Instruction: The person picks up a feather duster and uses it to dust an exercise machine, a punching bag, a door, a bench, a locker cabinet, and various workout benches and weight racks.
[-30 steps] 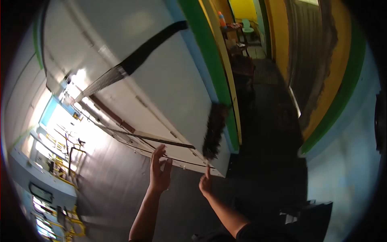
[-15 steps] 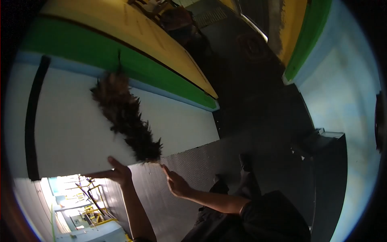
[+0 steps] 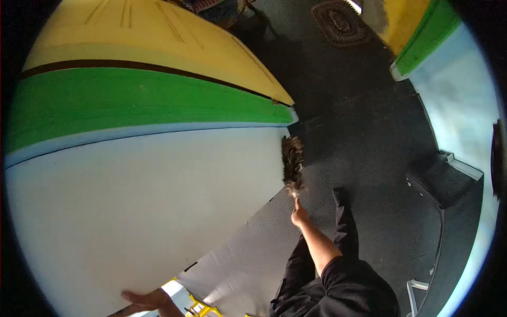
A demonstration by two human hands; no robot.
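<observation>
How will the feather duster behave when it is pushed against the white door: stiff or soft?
The feather duster looks soft: its head is a fluffy dark plume, so it would probably bend and splay against the white door. It seems light, since the right hand holds it out by the thin end alone. It should not roll.

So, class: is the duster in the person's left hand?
No: the right hand grips the duster, while the left hand rests on the white door.
</observation>
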